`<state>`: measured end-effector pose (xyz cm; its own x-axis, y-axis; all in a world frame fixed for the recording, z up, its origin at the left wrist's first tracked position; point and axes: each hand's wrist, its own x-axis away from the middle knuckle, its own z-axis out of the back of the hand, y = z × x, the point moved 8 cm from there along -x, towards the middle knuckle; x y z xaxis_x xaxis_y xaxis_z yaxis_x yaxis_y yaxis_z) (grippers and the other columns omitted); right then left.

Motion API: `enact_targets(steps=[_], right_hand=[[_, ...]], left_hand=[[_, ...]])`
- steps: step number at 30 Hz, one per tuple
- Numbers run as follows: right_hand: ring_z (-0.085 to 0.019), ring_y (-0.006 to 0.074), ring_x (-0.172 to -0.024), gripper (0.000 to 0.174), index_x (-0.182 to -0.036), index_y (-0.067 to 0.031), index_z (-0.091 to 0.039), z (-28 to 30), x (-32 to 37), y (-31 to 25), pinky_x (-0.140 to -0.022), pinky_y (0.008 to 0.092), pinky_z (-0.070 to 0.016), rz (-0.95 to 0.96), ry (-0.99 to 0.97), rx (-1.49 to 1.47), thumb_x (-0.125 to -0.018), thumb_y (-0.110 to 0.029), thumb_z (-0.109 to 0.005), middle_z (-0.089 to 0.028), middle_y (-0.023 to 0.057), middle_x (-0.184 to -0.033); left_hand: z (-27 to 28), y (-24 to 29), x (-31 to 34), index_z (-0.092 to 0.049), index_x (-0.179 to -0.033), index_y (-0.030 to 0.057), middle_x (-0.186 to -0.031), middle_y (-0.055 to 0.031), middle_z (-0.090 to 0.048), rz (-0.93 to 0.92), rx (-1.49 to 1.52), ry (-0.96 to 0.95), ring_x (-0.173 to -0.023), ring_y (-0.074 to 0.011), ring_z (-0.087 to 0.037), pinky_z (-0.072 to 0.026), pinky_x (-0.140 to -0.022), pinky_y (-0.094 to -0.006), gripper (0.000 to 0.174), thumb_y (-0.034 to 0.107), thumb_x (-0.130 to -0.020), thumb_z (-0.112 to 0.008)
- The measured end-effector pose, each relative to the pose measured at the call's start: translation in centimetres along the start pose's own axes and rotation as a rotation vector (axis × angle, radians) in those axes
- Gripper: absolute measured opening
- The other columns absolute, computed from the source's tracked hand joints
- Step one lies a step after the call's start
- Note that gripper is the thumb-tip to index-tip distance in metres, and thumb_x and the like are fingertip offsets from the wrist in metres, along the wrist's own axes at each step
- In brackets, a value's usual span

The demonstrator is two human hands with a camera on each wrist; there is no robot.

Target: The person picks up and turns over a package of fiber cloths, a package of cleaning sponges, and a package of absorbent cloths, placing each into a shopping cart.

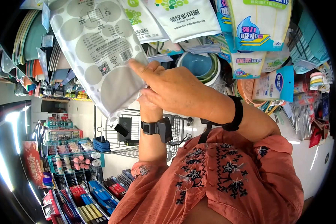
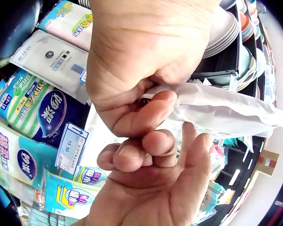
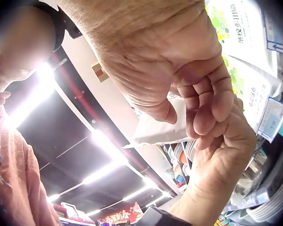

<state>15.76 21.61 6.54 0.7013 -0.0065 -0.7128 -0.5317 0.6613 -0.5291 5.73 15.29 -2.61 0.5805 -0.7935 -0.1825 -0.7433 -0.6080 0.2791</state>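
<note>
A long plastic packet (image 1: pixel 86 48) with grey dots, small print, a barcode and a QR code is held up in front of me. My left hand (image 1: pixel 151 106) grips its lower side edge, mostly hidden behind my right hand (image 1: pixel 179 87) in the head view. The left wrist view shows the left fingers curled at the packet's edge. My right index finger (image 1: pixel 140 70) is stretched out over the printed face, its tip beside the barcode. The other right fingers are curled in, close against the left hand in the right wrist view.
White cleaning-sponge packets (image 1: pixel 184 18) and cloth packs (image 1: pixel 257 26) hang ahead. Nested bowls (image 1: pixel 199 65) sit below them, and stacked plates (image 1: pixel 31 37) stand at left. Behind my left forearm is a wire shopping cart (image 1: pixel 127 147) with a black item in it.
</note>
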Motion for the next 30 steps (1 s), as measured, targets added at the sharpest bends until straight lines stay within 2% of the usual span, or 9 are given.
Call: enact_targets(steps=[7, 10, 12, 15, 20, 24, 27, 28, 30], right_hand=[[-0.064, 0.0357, -0.067, 0.060, -0.140, 0.0023, -0.042, 0.0, -0.1, 0.1, -0.051, 0.0420, -0.0530, -0.002, 0.005, -0.016, -0.090, -0.019, -0.066, -0.064, 0.0180, -0.085], [-0.064, 0.0384, -0.064, 0.061, -0.143, -0.0007, -0.040, -0.4, -0.2, 0.7, -0.052, 0.0457, -0.0523, -0.165, -0.129, -0.044, -0.090, -0.021, -0.065, -0.063, 0.0209, -0.090], [-0.067, 0.0380, -0.066, 0.072, -0.156, -0.0126, -0.032, -0.8, 0.0, 1.3, -0.056, 0.0450, -0.0524, -0.120, -0.016, -0.078, -0.093, -0.027, -0.065, -0.071, 0.0159, -0.088], [-0.070, 0.0371, -0.077, 0.072, -0.156, -0.0098, -0.031, -0.7, -0.1, 1.7, -0.067, 0.0425, -0.0557, -0.176, -0.162, -0.252, -0.094, -0.017, -0.066, -0.072, 0.0182, -0.094], [-0.068, 0.0304, -0.068, 0.060, -0.149, -0.0023, -0.039, 1.7, -1.5, 0.5, -0.064, 0.0382, -0.0531, -0.177, -0.165, -0.332, -0.097, -0.018, -0.062, -0.069, 0.0150, -0.082], [-0.059, 0.0114, -0.063, 0.050, -0.144, 0.0004, -0.046, 3.5, -3.1, 0.0, -0.062, 0.0287, -0.0500, -0.284, -0.083, -0.374, -0.098, -0.013, -0.062, -0.059, 0.0071, -0.073], [-0.059, 0.0134, -0.062, 0.048, -0.143, 0.0008, -0.047, 5.4, -5.4, -1.9, -0.061, 0.0294, -0.0499, -0.300, 0.018, -0.488, -0.098, -0.011, -0.061, -0.061, 0.0068, -0.076], [-0.062, 0.0161, -0.071, 0.047, -0.142, 0.0007, -0.049, 5.8, -6.1, -2.6, -0.067, 0.0300, -0.0505, -0.337, 0.015, -0.509, -0.099, -0.013, -0.060, -0.063, 0.0090, -0.088], [-0.062, 0.0182, -0.082, 0.047, -0.143, 0.0010, -0.048, 6.9, -7.9, -3.6, -0.073, 0.0311, -0.0505, -0.115, 0.127, -0.286, -0.100, -0.014, -0.059, -0.063, 0.0115, -0.097]], left_hand=[[0.3, 0.1, 0.6, -0.046, -0.100, 0.0075, -0.088, -0.0009, -0.039, 0.002, -0.079, 0.071, -0.078, -0.0133, -0.039, -0.0382, -0.070, -0.0259, 0.023, 0.030, -0.104, -0.047], [0.7, 0.0, 1.1, -0.047, -0.100, 0.0071, -0.087, -0.0010, -0.040, 0.020, -0.075, 0.100, -0.076, -0.0132, -0.040, -0.0382, -0.067, -0.0254, 0.024, 0.031, -0.104, -0.047], [0.9, 0.1, 0.5, -0.048, -0.100, 0.0068, -0.086, -0.0011, -0.040, 0.035, -0.044, 0.084, -0.075, -0.0131, -0.040, -0.0382, -0.066, -0.0250, 0.024, 0.031, -0.104, -0.048], [0.8, 0.3, -0.2, -0.048, -0.100, 0.0064, -0.085, -0.0012, -0.041, 0.046, 0.039, 0.074, -0.073, -0.0131, -0.041, -0.0382, -0.064, -0.0246, 0.025, 0.031, -0.104, -0.048], [0.6, 1.4, 0.0, -0.053, -0.100, 0.0047, -0.079, -0.0010, -0.043, 0.091, -0.078, -0.044, -0.064, -0.0127, -0.042, -0.0371, -0.055, -0.0240, 0.028, 0.033, -0.102, -0.051], [0.8, 3.2, 0.4, -0.056, -0.103, 0.0025, -0.074, -0.0006, -0.045, 0.037, -0.297, -0.016, -0.056, -0.0124, -0.043, -0.0386, -0.048, -0.0264, 0.032, 0.034, -0.101, -0.053], [0.4, 4.1, 0.0, -0.055, -0.103, 0.0019, -0.075, -0.0022, -0.046, 0.044, -0.356, -0.013, -0.056, -0.0138, -0.043, -0.0391, -0.048, -0.0282, 0.034, 0.035, -0.102, -0.050], [0.6, 4.7, 0.3, -0.055, -0.102, 0.0023, -0.074, -0.0020, -0.046, -0.017, -0.474, 0.068, -0.055, -0.0140, -0.043, -0.0384, -0.047, -0.0283, 0.035, 0.037, -0.102, -0.052], [0.0, 5.4, 0.7, -0.055, -0.107, 0.0033, -0.080, -0.0036, -0.050, -0.105, -0.597, 0.189, -0.061, -0.0152, -0.047, -0.0402, -0.053, -0.0293, 0.039, 0.041, -0.103, -0.049]])
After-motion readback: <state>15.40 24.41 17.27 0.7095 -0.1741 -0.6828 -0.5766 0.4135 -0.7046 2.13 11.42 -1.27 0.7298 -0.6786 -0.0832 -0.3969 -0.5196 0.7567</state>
